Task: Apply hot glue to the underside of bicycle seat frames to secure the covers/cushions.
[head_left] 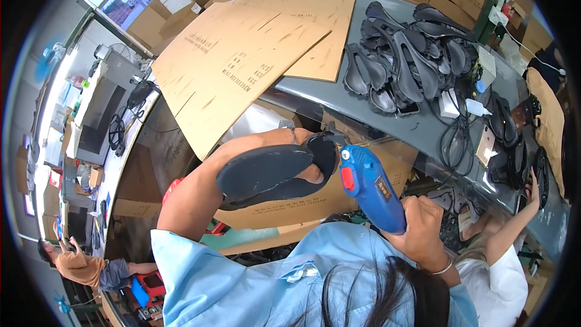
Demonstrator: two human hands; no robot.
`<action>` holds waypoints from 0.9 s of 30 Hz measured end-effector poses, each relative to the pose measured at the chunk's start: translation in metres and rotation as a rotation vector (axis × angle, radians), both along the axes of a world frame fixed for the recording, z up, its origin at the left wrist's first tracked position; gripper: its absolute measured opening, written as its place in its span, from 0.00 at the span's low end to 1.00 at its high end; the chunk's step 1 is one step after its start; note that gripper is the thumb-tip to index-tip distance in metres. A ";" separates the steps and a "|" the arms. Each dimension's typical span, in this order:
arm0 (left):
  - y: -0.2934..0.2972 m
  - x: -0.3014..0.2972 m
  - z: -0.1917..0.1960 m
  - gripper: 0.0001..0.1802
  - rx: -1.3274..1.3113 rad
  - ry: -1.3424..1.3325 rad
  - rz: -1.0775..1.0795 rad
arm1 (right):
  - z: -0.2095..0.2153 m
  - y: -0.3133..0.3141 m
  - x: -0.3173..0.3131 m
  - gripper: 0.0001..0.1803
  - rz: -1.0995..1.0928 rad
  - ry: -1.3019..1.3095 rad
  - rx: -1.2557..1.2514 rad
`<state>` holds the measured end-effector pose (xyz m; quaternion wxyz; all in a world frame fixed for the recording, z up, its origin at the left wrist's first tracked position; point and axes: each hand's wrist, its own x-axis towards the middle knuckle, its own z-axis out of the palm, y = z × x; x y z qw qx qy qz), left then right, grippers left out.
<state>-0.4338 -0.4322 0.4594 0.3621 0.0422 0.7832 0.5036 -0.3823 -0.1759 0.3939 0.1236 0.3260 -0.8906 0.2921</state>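
Note:
My left hand is closed round a black bicycle saddle, holding it tilted in front of my chest. The fingers lie along its far side, and the thumb shows near the dark end on the right. My right hand grips the lower end of a blue handheld power tool with a red trigger. The tool's head is up beside the saddle's right end; whether they touch I cannot tell. A small dark metal piece shows there, partly hidden.
Flat cardboard sheets overhang the grey table. Black saddle parts are heaped at the far right, near cables, a white bottle and a phone. A co-worker's hand touches saddles at right. Another person sits far left.

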 end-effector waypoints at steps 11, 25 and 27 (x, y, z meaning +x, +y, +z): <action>0.024 0.005 -0.042 0.33 -0.026 -0.023 -0.123 | 0.005 -0.018 -0.021 0.29 -0.005 -0.639 -0.545; 0.077 0.062 -0.123 0.41 0.963 0.336 0.395 | 0.008 -0.022 -0.034 0.31 -0.100 -0.709 -0.831; 0.092 0.059 -0.124 0.37 1.037 0.282 0.613 | 0.004 -0.028 -0.030 0.28 -0.084 -0.615 -0.793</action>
